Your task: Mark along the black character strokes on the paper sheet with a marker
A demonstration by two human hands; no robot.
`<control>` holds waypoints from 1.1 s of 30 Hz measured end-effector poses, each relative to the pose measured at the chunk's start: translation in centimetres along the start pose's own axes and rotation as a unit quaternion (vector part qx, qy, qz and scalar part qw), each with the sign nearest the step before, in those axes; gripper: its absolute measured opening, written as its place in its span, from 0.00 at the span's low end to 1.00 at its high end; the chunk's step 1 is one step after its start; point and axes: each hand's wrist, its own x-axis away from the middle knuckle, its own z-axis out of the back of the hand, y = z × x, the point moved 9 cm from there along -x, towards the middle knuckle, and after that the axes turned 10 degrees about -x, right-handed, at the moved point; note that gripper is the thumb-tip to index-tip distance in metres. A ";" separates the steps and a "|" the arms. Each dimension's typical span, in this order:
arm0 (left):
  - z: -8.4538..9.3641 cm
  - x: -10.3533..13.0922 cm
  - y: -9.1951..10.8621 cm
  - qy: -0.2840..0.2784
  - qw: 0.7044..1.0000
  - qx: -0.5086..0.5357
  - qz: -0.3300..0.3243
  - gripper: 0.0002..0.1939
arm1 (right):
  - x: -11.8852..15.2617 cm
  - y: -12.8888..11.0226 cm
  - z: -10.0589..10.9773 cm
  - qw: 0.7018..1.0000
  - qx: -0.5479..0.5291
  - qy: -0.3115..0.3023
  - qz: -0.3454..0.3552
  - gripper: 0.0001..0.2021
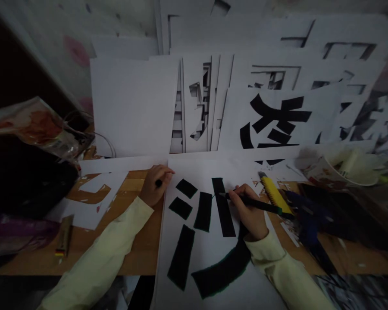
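My right hand (250,215) grips a dark marker pen (261,203) with a green end. Its tip points left over a long black strip shape on a white sheet (220,262). Several black shapes with green edges lie on this sheet, among them a wide curved one (224,271) low down. A thin green line runs between two of the shapes near the tip. At the sheet's left edge rests my left hand (153,185), fingers curled round a small dark pen cap (158,183).
White boards with cut-out shapes (200,103) lean on the wall behind. A yellow cutter knife (273,193), a blue glue gun (310,228) and a paper tub (345,172) stand or lie on the right. Plastic bags (35,125) and a cut sheet (84,215) are on the left.
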 end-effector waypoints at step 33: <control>-6.1 2.3 -0.7 -0.181 0.921 -0.267 -0.219 0.21 | 1.3 -12.6 3.2 0.981 -0.136 0.082 0.108 0.11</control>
